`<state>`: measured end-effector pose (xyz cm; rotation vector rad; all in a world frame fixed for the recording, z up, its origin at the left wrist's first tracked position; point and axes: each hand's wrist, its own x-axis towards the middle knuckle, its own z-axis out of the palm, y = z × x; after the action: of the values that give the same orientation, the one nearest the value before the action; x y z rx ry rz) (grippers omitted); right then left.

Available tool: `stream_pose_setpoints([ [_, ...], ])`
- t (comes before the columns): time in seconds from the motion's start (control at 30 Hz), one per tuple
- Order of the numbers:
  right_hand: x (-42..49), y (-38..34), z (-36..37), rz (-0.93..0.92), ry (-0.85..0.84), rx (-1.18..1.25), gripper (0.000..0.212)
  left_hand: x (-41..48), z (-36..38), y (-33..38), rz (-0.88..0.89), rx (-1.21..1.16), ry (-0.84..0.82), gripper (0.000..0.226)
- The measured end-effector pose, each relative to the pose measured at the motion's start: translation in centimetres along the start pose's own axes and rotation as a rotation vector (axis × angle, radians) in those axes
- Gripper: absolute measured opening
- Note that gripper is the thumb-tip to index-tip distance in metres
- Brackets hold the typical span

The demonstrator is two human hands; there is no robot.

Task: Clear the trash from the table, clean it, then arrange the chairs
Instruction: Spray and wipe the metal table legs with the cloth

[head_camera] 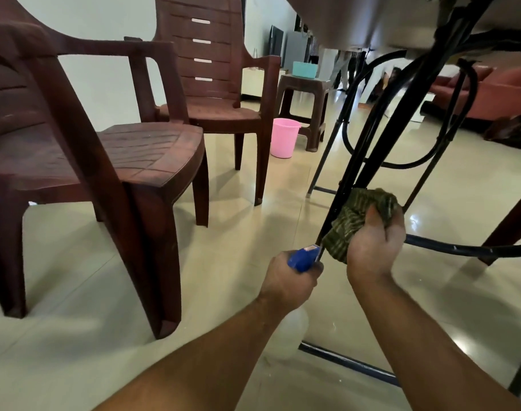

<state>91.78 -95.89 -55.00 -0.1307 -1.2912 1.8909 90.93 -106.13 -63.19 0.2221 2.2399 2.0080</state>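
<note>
the cleaning step is in hand, low at the table [357, 22] leg [352, 176]. the right hand [375, 241] has its fingers [395, 223] curled round a green cloth [354, 218] pressed to the leg. the left hand [289, 280] grips a blue spray bottle [302, 258] just beside it. next, probably, comes wiping along the leg; the brown chairs [140, 149] at left are not yet arranged.

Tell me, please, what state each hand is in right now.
Left hand: closed, gripping the blue spray bottle.
Right hand: closed, gripping the green cloth against the table leg.
</note>
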Motion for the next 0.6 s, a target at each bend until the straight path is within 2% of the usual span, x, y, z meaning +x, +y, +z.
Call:
stream_pose_setpoints([
  [0.13,-0.5,1.0,-0.7,-0.515,-0.339,-0.469,0.044,-0.8,-0.5,-3.2,-0.107,0.017,-0.044,0.017],
  [0.2,-0.4,2.2,-2.1,-0.626,-0.494,-0.674,0.051,-1.8,-0.8,-5.6,-0.21,0.034,-0.072,0.015],
  [0.27,-0.6,2.6,-3.1,-0.602,-0.533,-0.706,0.054,-2.6,-1.1,-7.5,-0.267,0.084,-0.075,0.013],
  [0.33,-0.6,1.9,-2.6,-0.556,-0.439,-0.555,0.054,-2.7,-1.6,-8.6,-0.268,0.149,-0.071,0.019],
  [0.4,0.1,1.0,-1.4,-0.593,-0.335,-0.438,0.049,-2.4,-1.7,-9.2,-0.274,0.177,-0.076,0.024],
  [0.5,-0.8,1.2,-1.2,-0.662,-0.323,-0.509,0.047,-2.4,-1.4,-9.4,-0.297,0.169,-0.074,0.014],
  [0.6,-4.8,3.6,-2.7,-0.46,-0.397,-0.602,0.049,-2.2,-1.5,-9.4,-0.302,0.173,-0.07,0.021],
])
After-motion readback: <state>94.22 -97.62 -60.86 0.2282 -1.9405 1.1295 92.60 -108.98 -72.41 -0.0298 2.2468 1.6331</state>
